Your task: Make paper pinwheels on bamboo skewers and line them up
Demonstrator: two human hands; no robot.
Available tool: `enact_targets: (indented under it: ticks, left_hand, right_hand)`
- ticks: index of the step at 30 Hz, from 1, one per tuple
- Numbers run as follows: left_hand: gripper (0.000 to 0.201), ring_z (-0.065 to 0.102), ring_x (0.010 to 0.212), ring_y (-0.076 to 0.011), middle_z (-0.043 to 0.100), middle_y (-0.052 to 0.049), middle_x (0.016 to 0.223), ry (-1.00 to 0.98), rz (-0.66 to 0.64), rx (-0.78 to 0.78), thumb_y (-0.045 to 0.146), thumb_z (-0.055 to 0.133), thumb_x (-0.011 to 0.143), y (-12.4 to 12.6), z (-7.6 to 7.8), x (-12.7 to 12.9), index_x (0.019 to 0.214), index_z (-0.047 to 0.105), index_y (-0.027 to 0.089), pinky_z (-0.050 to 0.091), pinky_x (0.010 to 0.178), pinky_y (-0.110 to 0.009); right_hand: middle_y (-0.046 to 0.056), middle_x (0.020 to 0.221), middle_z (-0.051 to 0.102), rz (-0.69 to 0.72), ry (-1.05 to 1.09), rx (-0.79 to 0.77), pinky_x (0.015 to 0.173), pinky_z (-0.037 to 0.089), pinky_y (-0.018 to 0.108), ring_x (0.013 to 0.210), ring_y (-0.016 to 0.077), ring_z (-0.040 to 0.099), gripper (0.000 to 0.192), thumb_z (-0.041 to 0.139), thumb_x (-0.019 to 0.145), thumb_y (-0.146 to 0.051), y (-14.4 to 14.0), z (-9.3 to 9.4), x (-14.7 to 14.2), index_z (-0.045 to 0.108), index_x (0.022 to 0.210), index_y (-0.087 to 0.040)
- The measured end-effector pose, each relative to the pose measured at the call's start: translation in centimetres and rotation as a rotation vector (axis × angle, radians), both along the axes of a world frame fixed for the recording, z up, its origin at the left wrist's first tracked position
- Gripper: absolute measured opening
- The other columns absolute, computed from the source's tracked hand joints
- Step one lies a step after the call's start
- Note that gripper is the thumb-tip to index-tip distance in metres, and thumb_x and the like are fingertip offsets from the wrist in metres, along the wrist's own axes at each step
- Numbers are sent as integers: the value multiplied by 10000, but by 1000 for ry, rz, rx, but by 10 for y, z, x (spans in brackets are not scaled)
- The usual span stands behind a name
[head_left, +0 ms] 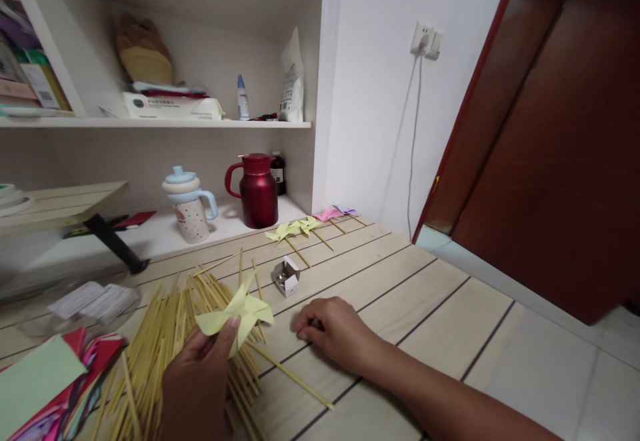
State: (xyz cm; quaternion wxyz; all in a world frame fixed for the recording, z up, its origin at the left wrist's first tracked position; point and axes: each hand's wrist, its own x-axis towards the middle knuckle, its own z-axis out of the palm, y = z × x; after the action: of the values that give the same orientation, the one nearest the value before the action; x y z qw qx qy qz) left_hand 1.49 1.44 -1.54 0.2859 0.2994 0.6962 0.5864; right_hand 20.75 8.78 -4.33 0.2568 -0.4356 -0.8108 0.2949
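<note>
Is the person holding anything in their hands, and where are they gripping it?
The left hand holds a yellow paper pinwheel, thumb pinching one lower blade. The right hand rests on the wooden table; whether its fingertips pinch something small cannot be told.

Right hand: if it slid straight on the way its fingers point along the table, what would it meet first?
The right hand points left, toward the yellow paper pinwheel pinched in the left hand; its wooden stick and the pile of sticks beneath likely come first, though depth is unclear.

Matt paper pinwheel (240, 313) — wooden sticks (165, 334)

Bare planks (425, 307) right of stick pile (165, 341)
</note>
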Motion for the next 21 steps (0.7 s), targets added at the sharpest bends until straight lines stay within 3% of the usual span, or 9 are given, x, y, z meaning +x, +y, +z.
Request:
enact_targets:
  ticks: [12,17,21]
  left_hand:
    - [394,666,808,-261,755,-29,748,35,8,-41,505,721,566,-1,6,3,785,748,179,484,761,-335]
    - [390,675,866,-288,756,-51,775,34,11,-30,496,687,563,0,13,5,771,757,173,497,797,-352]
    - [358,681,894,-295,764,-47,792,7,21,1,482,691,588,1,10,5,780,757,187,496,794,-354]
  right_hand:
    - [25,853,804,-1,-2,-28,744,497,255,801,180,719,189,653,776,-127,1,3,4,796,842,-231]
    - [32,846,780,32,-1,-2,762,486,257,808,177,700,213,618,806,-110,3,3,6,795,818,-228]
    - [35,877,730,64,17,20,776,473,252,844,174,662,214,672,770,-77,6,1,10,789,863,-231]
